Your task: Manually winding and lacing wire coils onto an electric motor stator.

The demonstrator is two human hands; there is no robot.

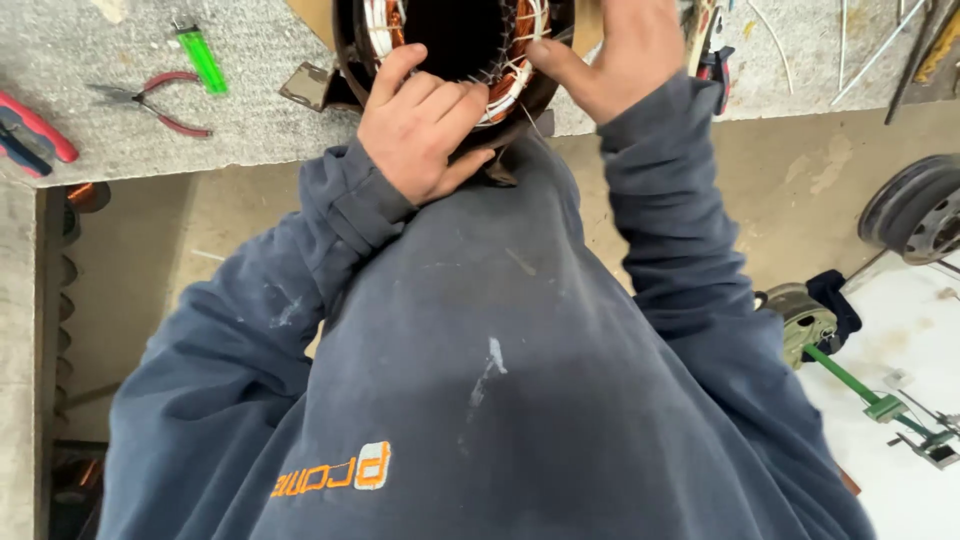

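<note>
A round motor stator (352,62) with a dark metal housing and copper windings bound in white cord rests at the near edge of a grey workbench (250,120). My left hand (420,125) grips its lower rim, fingers curled over the windings (508,85). My right hand (615,50) presses on the right side of the ring, thumb and fingers against the white-tied coil. Both sleeves are dark blue. The stator's top is cut off by the picture's edge.
Red-handled pliers (155,100), a green lighter (203,60) and a red and blue tool (30,130) lie on the bench at left. Metal rods (880,50) lie at far right. On the floor at right stand a wheel (915,210) and a green-handled tool (850,380).
</note>
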